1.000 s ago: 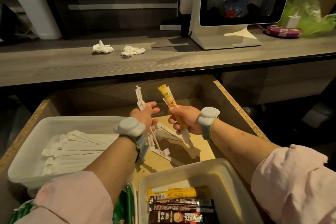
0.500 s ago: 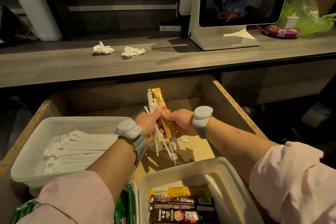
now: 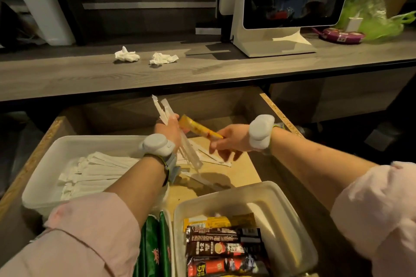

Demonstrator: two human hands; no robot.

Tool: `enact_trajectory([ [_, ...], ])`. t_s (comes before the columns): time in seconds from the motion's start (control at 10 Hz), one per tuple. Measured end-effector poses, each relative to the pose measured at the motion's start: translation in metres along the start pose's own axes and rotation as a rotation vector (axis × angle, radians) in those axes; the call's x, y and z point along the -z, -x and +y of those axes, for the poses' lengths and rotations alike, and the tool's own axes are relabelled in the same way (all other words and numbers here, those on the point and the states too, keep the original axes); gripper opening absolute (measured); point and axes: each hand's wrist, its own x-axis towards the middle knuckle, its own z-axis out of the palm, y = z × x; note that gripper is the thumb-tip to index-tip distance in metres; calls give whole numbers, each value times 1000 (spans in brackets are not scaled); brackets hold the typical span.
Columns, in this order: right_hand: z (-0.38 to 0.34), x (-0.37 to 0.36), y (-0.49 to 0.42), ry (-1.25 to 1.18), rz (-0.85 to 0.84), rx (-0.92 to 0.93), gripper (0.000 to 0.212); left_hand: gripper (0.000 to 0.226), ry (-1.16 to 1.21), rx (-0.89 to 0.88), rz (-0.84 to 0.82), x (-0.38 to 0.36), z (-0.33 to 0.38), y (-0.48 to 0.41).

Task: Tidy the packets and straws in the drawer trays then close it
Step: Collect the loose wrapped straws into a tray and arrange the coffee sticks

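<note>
Dim, grey wood-grain counter (image 3: 67, 78) runs across my view above the open drawer (image 3: 279, 117), with two crumpled tissues (image 3: 127, 54) lying on it beyond my left hand and a white screen stand (image 3: 270, 45) beyond my right.

Farthest to the left of my hands I see the straw tray (image 3: 45, 164), a white tub holding paper-wrapped straws (image 3: 94, 171) laid flat; its near rim sits under my left forearm, and its left wall is just beside the chipboard edge of the drawer.

My left hand (image 3: 168, 130) is closed around a bundle of wrapped straws (image 3: 163, 108), their tips standing up and tilted away from me, the lower ends hanging toward the drawer floor. A yellow packet (image 3: 198, 129) lies across the gap between both hands; one end touches my left hand, the other meets my right, and I cannot tell which hand truly has it.

My right hand (image 3: 229, 144) is palm down, fingers loosely spread and partly curled, over loose straws (image 3: 213, 159) lying on the bare drawer floor. That bare patch is the only open room, bounded by the trays and the drawer's right wall.

Nearer me, below my right forearm, the packet tray (image 3: 292, 209) holds coffee packets (image 3: 225, 247); green packets (image 3: 153, 247) stand just left of it.
</note>
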Motion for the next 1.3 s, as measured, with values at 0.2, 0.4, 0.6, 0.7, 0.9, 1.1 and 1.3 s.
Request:
enact_trajectory([
  [0.2, 6, -44, 44, 436, -536, -190, 7, 20, -11, -97, -46, 16, -14, 13],
  [0.4, 0, -66, 47, 680, -531, -143, 42, 10, -240, -218, -175, 10, -22, 27],
  [0.6, -11, -13, 37, 86, 39, -101, 25, 8, -262, -345, -290, 2, -37, 46],
  [0.7, -10, -8, 24, -192, 469, 151, 29, 17, -306, -260, -387, -2, -41, 48],
  [0.9, -19, -33, 2, 49, 283, 469, 48, 58, -700, -263, -479, 14, -58, 55],
  [1.1, -12, -31, -5, -237, 353, 443, 49, 14, -450, -84, -328, -1, -61, 29],
  [1.3, 5, -14, 6, -291, 164, 122, 49, 49, 48, -62, -183, 7, -4, 22],
])
